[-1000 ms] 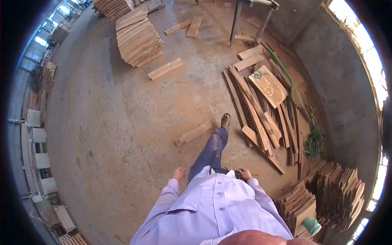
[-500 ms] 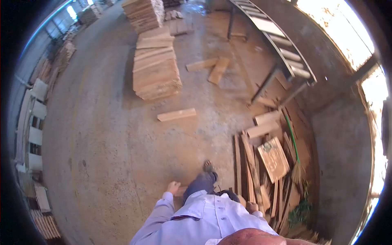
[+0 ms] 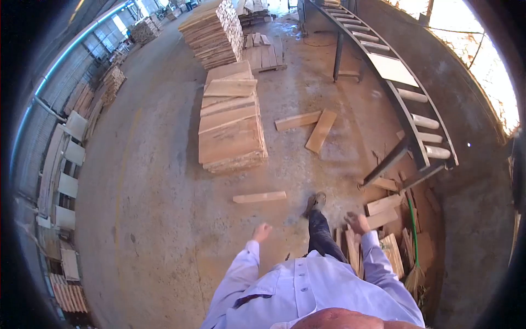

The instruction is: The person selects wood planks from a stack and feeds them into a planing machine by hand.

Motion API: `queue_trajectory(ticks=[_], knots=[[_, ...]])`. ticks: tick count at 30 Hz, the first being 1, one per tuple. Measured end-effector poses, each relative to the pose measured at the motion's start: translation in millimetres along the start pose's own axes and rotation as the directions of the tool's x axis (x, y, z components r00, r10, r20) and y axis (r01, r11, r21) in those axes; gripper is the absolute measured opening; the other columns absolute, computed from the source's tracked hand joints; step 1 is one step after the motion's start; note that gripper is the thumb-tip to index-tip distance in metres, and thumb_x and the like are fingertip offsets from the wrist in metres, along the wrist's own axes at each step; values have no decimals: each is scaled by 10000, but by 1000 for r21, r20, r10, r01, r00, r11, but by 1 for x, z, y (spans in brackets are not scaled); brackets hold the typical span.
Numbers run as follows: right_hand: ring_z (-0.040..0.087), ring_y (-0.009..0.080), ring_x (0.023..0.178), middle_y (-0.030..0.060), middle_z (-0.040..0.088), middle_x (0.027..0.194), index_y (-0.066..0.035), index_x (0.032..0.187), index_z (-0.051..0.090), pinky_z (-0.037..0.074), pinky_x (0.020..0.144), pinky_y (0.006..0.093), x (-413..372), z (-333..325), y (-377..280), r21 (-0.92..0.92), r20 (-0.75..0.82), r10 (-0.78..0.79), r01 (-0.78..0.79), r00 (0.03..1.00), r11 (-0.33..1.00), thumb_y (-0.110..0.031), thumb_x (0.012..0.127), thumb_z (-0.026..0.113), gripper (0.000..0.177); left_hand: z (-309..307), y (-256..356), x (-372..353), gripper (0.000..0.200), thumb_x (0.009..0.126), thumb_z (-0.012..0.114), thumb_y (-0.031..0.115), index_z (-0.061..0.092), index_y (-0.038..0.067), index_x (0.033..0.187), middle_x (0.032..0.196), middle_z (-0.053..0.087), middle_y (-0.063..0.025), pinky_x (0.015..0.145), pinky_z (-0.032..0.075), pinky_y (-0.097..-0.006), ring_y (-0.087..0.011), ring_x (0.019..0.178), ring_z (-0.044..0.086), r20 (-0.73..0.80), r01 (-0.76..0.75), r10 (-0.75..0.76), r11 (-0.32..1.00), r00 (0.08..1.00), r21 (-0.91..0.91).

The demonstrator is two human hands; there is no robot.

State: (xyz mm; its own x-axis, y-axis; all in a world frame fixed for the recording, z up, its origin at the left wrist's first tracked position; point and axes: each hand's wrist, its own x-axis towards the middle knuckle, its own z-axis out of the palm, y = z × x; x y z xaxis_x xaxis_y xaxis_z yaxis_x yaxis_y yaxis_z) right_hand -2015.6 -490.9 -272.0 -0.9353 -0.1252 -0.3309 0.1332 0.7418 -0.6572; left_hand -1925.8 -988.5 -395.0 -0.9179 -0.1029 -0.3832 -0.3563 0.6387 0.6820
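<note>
1. Closest in, the person's left hand swings ahead of the lavender shirt, on the near side of the landmark, a squared stack of pale sawn boards. Its fingers look curled, nothing visible in them; how tightly, one cannot tell.
2. And the right hand has come forward from beside the waist! It's right of the stack and nearer, above loose timber; whether its fingers are clenched or released is too small to tell.
3. One dark shoe is planted this side of the stack: the person has advanced, making the lone plank and short boards the nearest things ahead of the hands.
4. Near the right hand, two short light-brown boards lie right of the stack, with one green-handled broom beside them.
5. Just beyond the left hand, one lone pale plank lies flat before the stack, untouched.
6. Two brown boards, overlapping at an angle, rest right of the stack.
7. Farther right stands one dark-framed roller conveyor, one white flat panel across it.
8. Behind the stack, one taller board pile.
</note>
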Motion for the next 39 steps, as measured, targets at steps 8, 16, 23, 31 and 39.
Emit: queue_trajectory(ticks=[8,16,23,31,39], knots=[[625,236,1155,172,674,1210,27,1263,628,504,956,367,202,-258,-350,469,-139,-656,633,742,616,-216,987,638,368,-42,10,-20,439,921,597,414,707,12,1059,1033,705,-241,816,546,-501,-382,904,699,247,294,-375,904,893,309],[629,318,1118,163,660,1178,21,1146,635,518,944,401,288,-343,-537,533,-1,-998,845,-56,-48,-183,965,603,275,-79,91,167,430,923,595,418,716,23,1042,1008,710,-235,793,553,-500,-381,870,703,132,376,-370,926,919,-22],[615,229,1144,124,659,1212,25,1251,598,501,968,347,434,-391,-581,547,154,-982,837,-106,-5,-178,994,589,327,-98,132,337,422,924,593,421,723,33,1026,985,714,-230,774,558,-499,-380,840,706,93,261,-260,965,961,-3],[663,201,1006,138,708,1071,47,1155,652,520,873,329,772,-346,-476,189,-332,-445,521,831,832,-212,1002,596,306,-176,170,553,402,911,608,378,720,15,1043,946,727,-219,780,553,-493,-381,853,713,10,362,-363,930,932,62],[669,227,856,101,701,958,-33,1093,691,538,759,347,903,-125,-316,484,223,-136,12,965,875,-260,934,665,278,-330,535,762,437,935,661,317,617,12,1245,1205,663,-202,947,509,-422,-353,1115,648,-121,-389,377,916,918,-97]])
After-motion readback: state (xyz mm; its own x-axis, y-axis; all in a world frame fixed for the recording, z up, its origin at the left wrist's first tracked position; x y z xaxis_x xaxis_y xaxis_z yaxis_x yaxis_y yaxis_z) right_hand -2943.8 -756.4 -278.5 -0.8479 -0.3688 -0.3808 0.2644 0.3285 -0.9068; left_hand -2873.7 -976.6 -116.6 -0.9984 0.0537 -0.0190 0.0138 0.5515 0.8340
